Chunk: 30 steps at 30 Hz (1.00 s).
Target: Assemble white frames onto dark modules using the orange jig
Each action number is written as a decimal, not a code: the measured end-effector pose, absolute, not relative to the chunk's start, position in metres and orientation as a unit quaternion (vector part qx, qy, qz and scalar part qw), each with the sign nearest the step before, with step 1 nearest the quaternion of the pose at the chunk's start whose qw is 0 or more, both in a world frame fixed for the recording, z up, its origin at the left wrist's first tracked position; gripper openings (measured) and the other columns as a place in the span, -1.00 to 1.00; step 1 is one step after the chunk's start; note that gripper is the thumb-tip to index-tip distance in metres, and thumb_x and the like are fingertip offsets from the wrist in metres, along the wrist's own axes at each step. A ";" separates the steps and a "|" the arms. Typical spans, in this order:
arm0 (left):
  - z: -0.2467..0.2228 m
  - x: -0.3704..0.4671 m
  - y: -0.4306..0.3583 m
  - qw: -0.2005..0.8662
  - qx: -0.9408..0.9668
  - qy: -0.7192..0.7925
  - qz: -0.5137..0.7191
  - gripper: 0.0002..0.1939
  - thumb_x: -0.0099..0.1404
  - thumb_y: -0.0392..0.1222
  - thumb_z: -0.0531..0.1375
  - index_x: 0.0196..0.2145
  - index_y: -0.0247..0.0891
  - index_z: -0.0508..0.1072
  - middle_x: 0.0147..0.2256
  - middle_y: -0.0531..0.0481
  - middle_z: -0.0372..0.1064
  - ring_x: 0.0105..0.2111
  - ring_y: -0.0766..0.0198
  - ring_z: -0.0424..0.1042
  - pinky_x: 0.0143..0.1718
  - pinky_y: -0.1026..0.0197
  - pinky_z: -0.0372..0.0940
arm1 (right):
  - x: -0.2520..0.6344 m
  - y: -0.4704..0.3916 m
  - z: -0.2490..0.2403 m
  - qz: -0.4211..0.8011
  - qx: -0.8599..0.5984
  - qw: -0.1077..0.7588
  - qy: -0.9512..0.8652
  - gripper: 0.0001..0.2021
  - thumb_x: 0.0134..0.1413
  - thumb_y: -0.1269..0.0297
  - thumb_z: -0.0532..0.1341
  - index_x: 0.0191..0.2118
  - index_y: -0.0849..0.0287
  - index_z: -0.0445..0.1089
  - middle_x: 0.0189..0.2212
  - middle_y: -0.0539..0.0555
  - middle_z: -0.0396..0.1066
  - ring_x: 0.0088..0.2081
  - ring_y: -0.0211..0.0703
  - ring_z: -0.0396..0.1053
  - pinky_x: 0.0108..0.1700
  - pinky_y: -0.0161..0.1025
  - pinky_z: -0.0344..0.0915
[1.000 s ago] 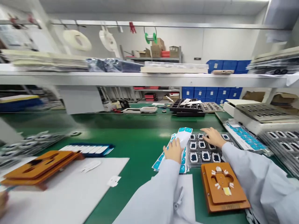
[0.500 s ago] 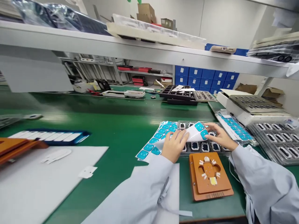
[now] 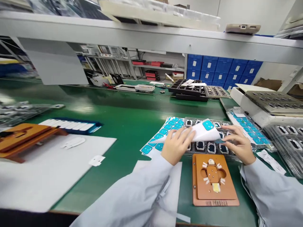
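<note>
My left hand (image 3: 178, 145) grips a white backing sheet (image 3: 204, 132) that carries a teal sticker at its top. The sheet is lifted and bent over a clear tray of small dark framed parts (image 3: 208, 146). My right hand (image 3: 238, 143) touches the sheet's right edge, fingers curled just above the tray. Under the sheet lies a stack of sheets with teal stickers (image 3: 163, 134) on the green bench. An orange jig (image 3: 214, 179) with a shaped cut-out rests in front of the tray, below both hands.
A white paper mat (image 3: 47, 170), a second orange jig (image 3: 21, 138) and a blue strip tray (image 3: 71, 125) lie to the left. More sticker sheets (image 3: 248, 129) and clear part trays (image 3: 288, 142) sit at right. A black tray (image 3: 189, 91) stands farther back under the shelf (image 3: 151, 37).
The view has dropped and closed in on the bench. My left hand has lifted the white sheet off the stack and bent it right over the tray; my right hand has come to its edge.
</note>
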<state>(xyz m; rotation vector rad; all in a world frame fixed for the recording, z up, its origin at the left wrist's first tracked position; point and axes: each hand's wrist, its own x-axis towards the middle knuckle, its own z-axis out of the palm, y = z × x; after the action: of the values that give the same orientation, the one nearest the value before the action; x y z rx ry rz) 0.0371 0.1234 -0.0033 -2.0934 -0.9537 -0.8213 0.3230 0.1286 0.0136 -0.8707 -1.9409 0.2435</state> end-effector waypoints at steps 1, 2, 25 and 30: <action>0.002 0.031 0.124 0.321 -0.802 -0.397 -0.311 -0.61 0.40 -0.40 -0.03 0.10 -0.25 0.38 0.04 -0.14 0.48 -0.03 0.08 0.45 -0.15 0.08 0.22 | 0.325 0.120 0.016 0.054 -0.348 0.502 -0.790 -0.85 0.18 0.19 0.27 -0.41 -0.02 0.52 -0.09 0.09 0.46 -0.01 0.13 0.28 0.05 0.17 0.15; 0.007 0.024 0.125 0.296 -0.794 -0.434 -0.305 -0.60 0.40 -0.36 -0.02 0.14 -0.26 0.35 0.05 -0.16 0.46 -0.03 0.07 0.45 -0.18 0.08 0.24 | 0.326 0.110 0.019 0.003 -0.327 0.520 -0.789 -0.87 0.17 0.29 0.26 -0.39 -0.04 0.52 -0.10 0.07 0.46 -0.04 0.11 0.28 0.03 0.16 0.15; 0.010 -0.005 0.155 0.001 -0.655 -0.754 -0.043 -0.47 0.45 0.06 -0.05 0.29 -0.16 0.19 0.32 -0.20 0.05 0.19 -0.14 0.26 0.01 -0.11 0.37 | 0.324 0.085 0.003 0.119 -0.115 0.225 -0.960 -0.57 0.05 0.48 0.02 0.02 0.10 0.38 -0.09 0.08 0.50 -0.11 0.00 0.32 -0.01 0.05 0.15; 0.018 -0.004 0.142 0.027 -0.667 -0.744 0.018 -0.22 0.26 0.22 0.18 0.29 -0.24 0.16 0.18 -0.32 0.22 0.11 -0.21 0.28 -0.12 -0.08 0.40 | 0.322 0.085 -0.005 0.173 -0.088 0.267 -0.944 -0.65 0.24 0.44 -0.06 0.03 0.15 0.36 -0.13 0.14 0.50 -0.14 -0.05 0.36 0.00 0.04 0.13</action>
<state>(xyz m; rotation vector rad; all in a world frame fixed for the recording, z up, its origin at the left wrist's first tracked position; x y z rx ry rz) -0.0044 0.1416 0.0183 -2.0610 -2.2984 0.0555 0.3223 0.0852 -0.0049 -0.2384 -2.5473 0.4663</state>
